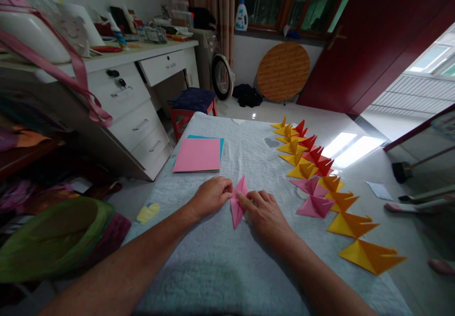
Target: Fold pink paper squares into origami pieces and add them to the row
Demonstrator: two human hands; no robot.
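Note:
A pink paper (235,215) folded into a narrow diamond lies on the cloth-covered table, its points toward and away from me. My left hand (212,195) has its fingers curled, with thumb and forefinger pinching the diamond's left edge. From the other side, my right hand (266,212) presses the thumb onto the paper's middle, its fingers bent at the right edge. A stack of square pink sheets (198,154), with a blue sheet (222,146) showing beneath, sits beyond my left hand.
Folded paper birds stand along the table's right side: yellow ones (368,254), red ones (324,165) and pink ones (314,207). A green-lined bin (46,240) is at the lower left. Beyond are a desk (124,93), a stool (194,100) and an open-doored washing machine (206,45).

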